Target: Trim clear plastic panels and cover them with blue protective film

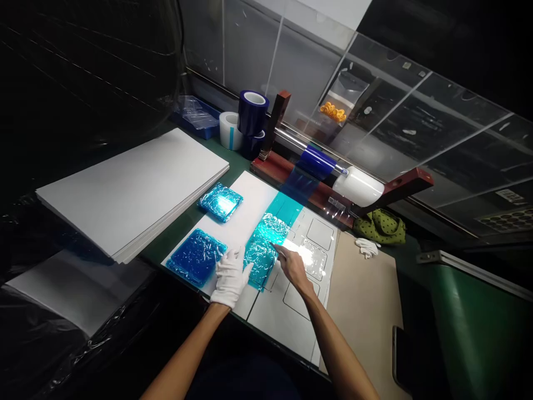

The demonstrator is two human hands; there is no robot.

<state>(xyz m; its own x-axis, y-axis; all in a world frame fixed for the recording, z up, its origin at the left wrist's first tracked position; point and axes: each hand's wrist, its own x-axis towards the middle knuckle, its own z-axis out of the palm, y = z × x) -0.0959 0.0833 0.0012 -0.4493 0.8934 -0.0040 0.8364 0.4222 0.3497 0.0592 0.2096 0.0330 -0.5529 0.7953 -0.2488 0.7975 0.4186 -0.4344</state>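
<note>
My left hand (230,278), in a white glove, lies flat with the thumb apart, between a dark blue film-covered square stack (195,258) and a strip of blue film (262,253). My bare right hand (295,266) is closed, its fingertips at the right edge of the wrinkled strip. A thin, dark, pointed tool tip (273,245) pokes from its fingers; the rest is hidden. The strip runs down from a blue film roll (318,161) on a bar. Under my hands lies a white board (266,322) with outlined rounded rectangles. Another blue film-covered stack (220,201) lies farther back.
A pile of white sheets (137,183) stands left. Blue tape rolls (253,114) and a white roll (230,130) stand behind. A red roll stand (287,172) crosses the back. At right are brown board (366,289), a white glove (367,248), green cloth (380,226) and a phone (402,355).
</note>
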